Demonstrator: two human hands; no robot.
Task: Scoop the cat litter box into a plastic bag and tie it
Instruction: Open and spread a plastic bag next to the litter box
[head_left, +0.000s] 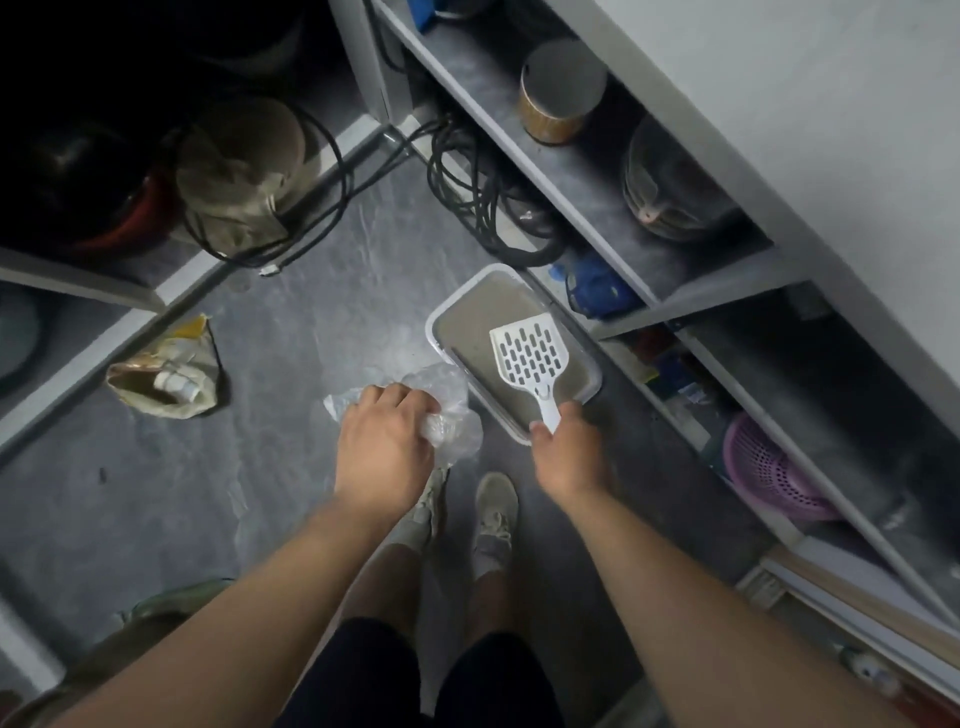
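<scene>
- Two bare arms reach down over two grey lace-up shoes (496, 512) on the grey floor (291, 332), which looks shiny and streaky.
- The left hand (383, 447) has its fingers curled tight round a clear plastic bag (457, 410). The bag is thin, crinkly and see-through, and it is bunched up just left of the litter box.
- The right hand (569, 449) grips the end of the handle of a white plastic litter scoop (530, 353).
- The scoop is flat and wide, with rows of long slots. Its handle points back at the person and its wide end points away, over the litter. I cannot tell if it touches the litter.
- The litter box (435, 332) is a white plastic tray with round corners. It sits on the floor beside the shelves, its long side running away up and left. Smooth brownish-grey litter (467, 322) fills it.
- To the left lies a crumpled yellow and tan bag (166, 369) with a white tube in it. Its writing is too blurry to read.
- On the right shelves sit a purple basket (769, 473) full of small holes, and farther up a round tin (561, 93).
- Black cables (483, 202) coil on the floor past the box.
</scene>
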